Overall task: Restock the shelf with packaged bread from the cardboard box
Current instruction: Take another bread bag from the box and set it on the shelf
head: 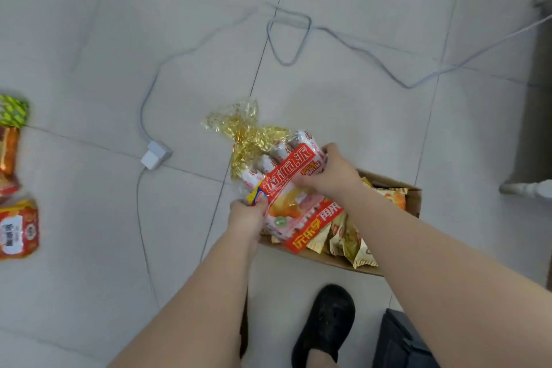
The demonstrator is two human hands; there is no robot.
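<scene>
Far left edge, on the pale tiled floor (89, 39): a column of packaged snacks (16, 227), red, orange and green wrappers, partly cut off by the frame. Centre left: a white power adapter (156, 155) lying on the tiles, its grey cable (286, 39) looping away across the far floor toward the right edge. Centre: left hand (246, 219), fingers curled tight on the near-left corner of a bread bag (283, 185), a clear packet with red banners and a gold-patterned gathered top that points toward the far left. The bag is held tilted above the near-left end of the cardboard box (413, 197), lifted clear of its contents as far as can be judged. Centre right: right hand (331, 172), fingers wrapped over the far-right side of the same bag, thumb hidden. In the box, beneath the forearms: small yellow-and-orange packets (349, 245) standing on edge (print too blurred to read). Near centre: a black shoe (327, 323) on the tiles, just near of the box.
</scene>
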